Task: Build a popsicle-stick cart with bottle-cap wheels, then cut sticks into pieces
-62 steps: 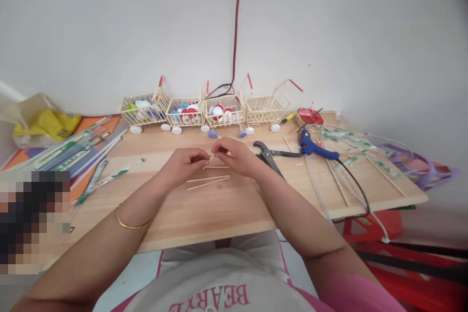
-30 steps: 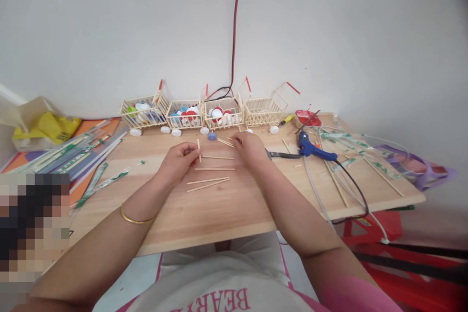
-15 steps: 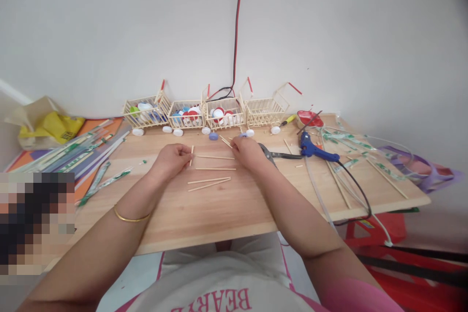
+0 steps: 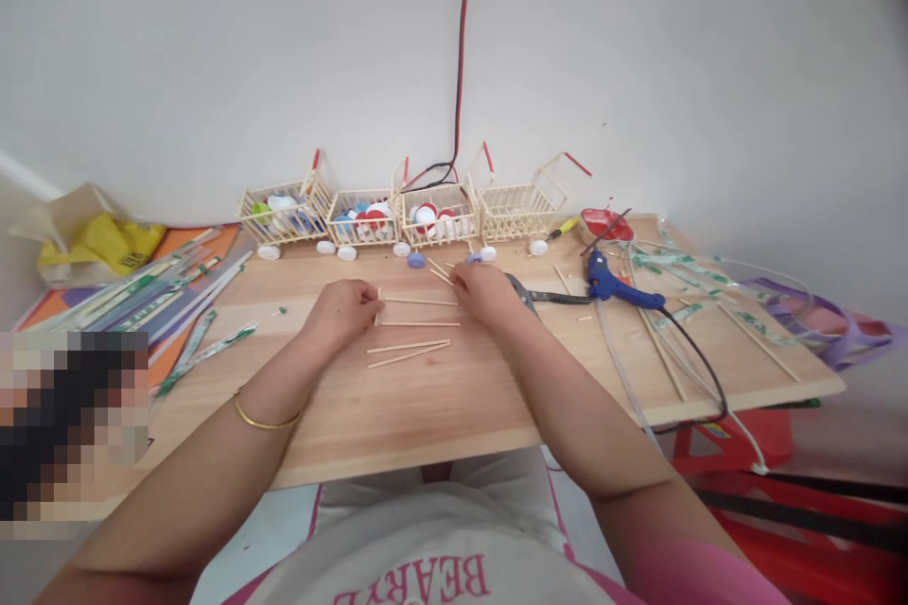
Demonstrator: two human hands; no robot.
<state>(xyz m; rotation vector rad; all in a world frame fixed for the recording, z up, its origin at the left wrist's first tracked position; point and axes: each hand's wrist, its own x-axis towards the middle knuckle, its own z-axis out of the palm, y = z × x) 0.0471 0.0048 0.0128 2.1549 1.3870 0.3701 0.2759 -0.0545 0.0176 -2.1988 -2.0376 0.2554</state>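
Observation:
A short wooden stick [image 4: 379, 312] is pinched between the thumb and fingers of my left hand [image 4: 346, 314]. It stands crosswise at the left ends of two long wooden sticks, an upper one [image 4: 418, 301] and a lower one [image 4: 422, 324], lying nearly parallel. My right hand [image 4: 488, 295] is closed at the right end of the upper stick; its fingertips partly hide that end. Short thin sticks [image 4: 440, 274] lie just beyond those fingers. Nearer to me, two more sticks [image 4: 408, 347] meet at a narrow angle on the wooden table [image 4: 397, 421].
Several small stick-built carts [image 4: 517, 213] with white wheels line the wall, some holding bottle caps [image 4: 426, 217]. Dark-handled pliers [image 4: 557, 299], a blue glue gun [image 4: 620, 288] with its cord and a red dish [image 4: 606, 225] are on the right. Wrapped sticks [image 4: 177, 284] lie left.
My left hand has moved slightly right, bringing the short stick against the left ends of the two long sticks. My right hand has stayed in nearly the same place.

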